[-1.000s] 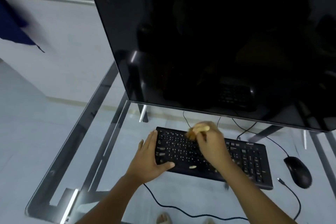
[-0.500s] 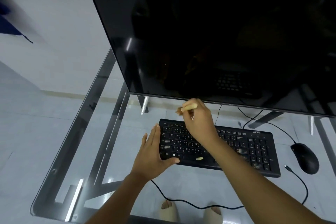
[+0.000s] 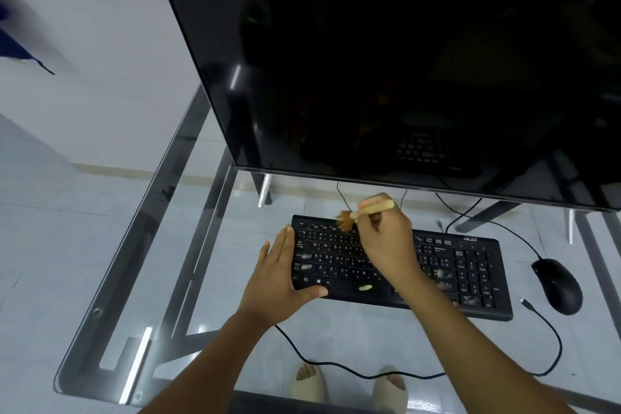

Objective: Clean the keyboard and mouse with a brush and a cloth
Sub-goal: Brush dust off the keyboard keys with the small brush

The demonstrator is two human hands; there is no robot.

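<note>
Compared with half a second ago, the right hand (image 3: 386, 242), gripping the wooden-handled brush (image 3: 364, 210), has brought the bristles down from above the far edge onto the top key row at the upper left of the keyboard (image 3: 470, 265), so sweeping appears to be in progress. The left hand (image 3: 280, 274) stays flat and open, thumb bracing the keyboard's near-left corner. An "acer" logo reads at the keyboard's upper right; the mouse (image 3: 557, 286) lies untouched at the frame's right, and no cloth is visible.

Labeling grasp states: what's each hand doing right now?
Left hand: open, flat against the left end of the keyboard.
Right hand: closed on the brush.
</note>
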